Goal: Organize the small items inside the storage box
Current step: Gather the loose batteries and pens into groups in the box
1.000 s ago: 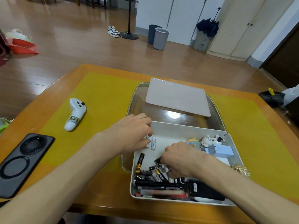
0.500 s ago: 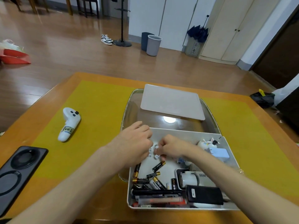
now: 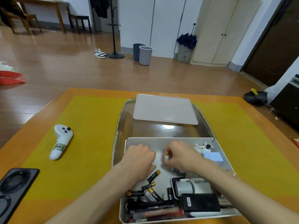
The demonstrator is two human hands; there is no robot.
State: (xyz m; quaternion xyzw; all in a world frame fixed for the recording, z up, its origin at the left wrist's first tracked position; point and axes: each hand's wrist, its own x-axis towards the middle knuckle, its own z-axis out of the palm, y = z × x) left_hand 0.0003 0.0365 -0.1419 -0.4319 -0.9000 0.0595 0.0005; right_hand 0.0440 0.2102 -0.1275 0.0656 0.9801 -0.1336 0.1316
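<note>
A worktop (image 3: 100, 92) of smooth orange-brown wood with a soft sheen, covered over most of its top by a matt yellow mat (image 3: 90, 143). On it, a glossy clear plastic tray (image 3: 119, 126) that mirrors a ceiling light. Across the tray's far edge, a flat matt pale-grey plastic lid (image 3: 165, 109). Inside the tray, a matt off-white plastic storage box (image 3: 161, 141) holding batteries (image 3: 153, 175) with shiny black and gold metal-look casings. Near the worktop's left edge, a smooth white plastic controller (image 3: 60, 141) with a paper-like label. Beyond, a glossy wooden floor (image 3: 64, 70).
</note>
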